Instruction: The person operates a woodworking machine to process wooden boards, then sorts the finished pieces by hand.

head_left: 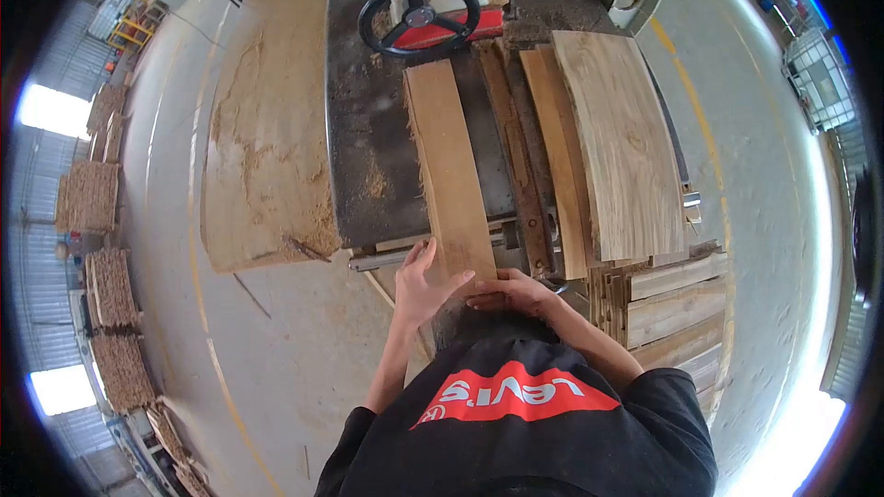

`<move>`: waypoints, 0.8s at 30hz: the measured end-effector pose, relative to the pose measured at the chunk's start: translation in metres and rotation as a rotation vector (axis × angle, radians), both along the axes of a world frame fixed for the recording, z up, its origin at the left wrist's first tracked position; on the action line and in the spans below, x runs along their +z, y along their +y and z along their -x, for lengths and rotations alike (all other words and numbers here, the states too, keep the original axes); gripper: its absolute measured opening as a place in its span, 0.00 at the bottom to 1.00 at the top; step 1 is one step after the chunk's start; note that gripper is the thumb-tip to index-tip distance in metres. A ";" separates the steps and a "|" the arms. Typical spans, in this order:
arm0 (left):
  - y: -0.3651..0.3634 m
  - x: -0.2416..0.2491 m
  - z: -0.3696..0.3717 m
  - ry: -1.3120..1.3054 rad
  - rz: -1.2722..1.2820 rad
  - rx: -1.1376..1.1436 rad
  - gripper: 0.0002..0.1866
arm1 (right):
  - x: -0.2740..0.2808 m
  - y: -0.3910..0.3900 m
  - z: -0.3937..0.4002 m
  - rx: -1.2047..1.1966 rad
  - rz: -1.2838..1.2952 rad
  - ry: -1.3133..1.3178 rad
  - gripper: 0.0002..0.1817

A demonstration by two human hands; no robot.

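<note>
A long wooden board (451, 156) lies on the dark metal machine table (373, 193), its near end projecting towards my body. At that end's left edge is my left hand (425, 285), fingers against the side and thumb reaching across the near end. My right hand (517, 293) grips the right corner of the same end, partly hidden by its own fingers. A black handwheel (420, 16) sits on the machine just beyond the board's far end. To the right of the board runs a rusty metal guide bar (523, 166).
Right of the guide bar lie narrow boards (560, 156) and a wide pale plank (626, 147). Stacked timber (677, 304) stands on the floor below them. A sawdust-covered wooden sheet (267, 129) is at left. Several wood stacks (115, 290) line the far left wall.
</note>
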State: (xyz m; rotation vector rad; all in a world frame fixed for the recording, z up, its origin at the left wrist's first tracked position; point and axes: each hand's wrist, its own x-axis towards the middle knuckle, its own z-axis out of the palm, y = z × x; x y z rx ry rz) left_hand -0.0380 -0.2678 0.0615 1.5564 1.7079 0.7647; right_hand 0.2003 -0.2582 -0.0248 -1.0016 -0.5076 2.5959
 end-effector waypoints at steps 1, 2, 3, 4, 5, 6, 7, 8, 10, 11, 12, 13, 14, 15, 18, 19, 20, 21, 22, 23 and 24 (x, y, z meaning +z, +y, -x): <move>0.003 -0.003 0.000 -0.028 0.042 -0.006 0.48 | -0.005 -0.003 0.000 -0.025 0.017 -0.016 0.25; 0.006 -0.007 0.001 -0.066 0.046 -0.017 0.49 | -0.008 -0.005 -0.001 -0.053 0.034 -0.034 0.25; 0.009 -0.013 0.003 -0.106 0.051 -0.029 0.50 | -0.008 -0.007 0.000 -0.119 0.078 -0.054 0.24; 0.012 -0.019 0.003 -0.147 0.058 -0.039 0.52 | -0.008 -0.009 0.003 -0.184 0.123 -0.075 0.23; 0.016 -0.027 0.000 -0.243 0.064 -0.045 0.53 | -0.009 -0.013 0.003 -0.247 0.169 -0.095 0.22; 0.020 -0.036 -0.003 -0.339 0.072 -0.049 0.54 | -0.031 -0.020 0.003 -0.335 0.261 -0.036 0.19; 0.024 -0.038 -0.008 -0.436 0.081 -0.053 0.55 | -0.035 -0.022 0.003 -0.361 0.268 -0.014 0.20; 0.027 -0.041 -0.013 -0.379 0.094 -0.072 0.56 | -0.040 -0.022 0.006 -0.387 0.274 0.007 0.21; 0.032 -0.040 -0.023 -0.258 0.124 -0.121 0.59 | -0.039 -0.020 0.014 -0.438 0.242 -0.006 0.22; 0.032 -0.040 -0.027 -0.219 0.108 -0.110 0.60 | -0.039 -0.019 0.018 -0.448 0.235 -0.039 0.23; 0.034 -0.039 -0.033 -0.183 0.087 -0.102 0.60 | -0.040 -0.015 0.021 -0.460 0.226 -0.074 0.23; 0.037 -0.039 -0.038 -0.148 0.068 -0.092 0.61 | -0.040 -0.012 0.025 -0.472 0.220 -0.110 0.24; 0.041 -0.039 -0.042 -0.026 0.025 -0.118 0.61 | -0.042 -0.007 0.030 -0.459 0.212 -0.176 0.27; 0.045 -0.029 -0.047 0.095 -0.021 -0.142 0.61 | -0.039 -0.005 0.031 -0.469 0.183 -0.197 0.26; 0.063 -0.030 -0.050 0.173 -0.080 -0.164 0.58 | -0.030 0.002 0.035 -0.538 0.157 -0.256 0.26; 0.070 -0.033 -0.049 0.150 -0.082 -0.163 0.57 | -0.026 0.007 0.037 -0.529 0.129 -0.295 0.26; 0.074 -0.036 -0.048 0.148 -0.089 -0.171 0.56 | -0.023 0.011 0.038 -0.516 0.104 -0.336 0.25; 0.079 -0.036 -0.046 0.146 -0.093 -0.175 0.55 | -0.020 0.015 0.038 -0.500 0.081 -0.377 0.25; 0.083 -0.037 -0.043 0.146 -0.097 -0.177 0.55 | -0.017 0.020 0.037 -0.499 0.079 -0.421 0.24; 0.087 -0.037 -0.040 0.116 -0.108 -0.184 0.53 | -0.015 0.026 0.037 -0.495 0.077 -0.462 0.24; 0.093 -0.038 -0.036 0.089 -0.121 -0.189 0.52 | -0.015 0.032 0.041 -0.488 0.074 -0.501 0.23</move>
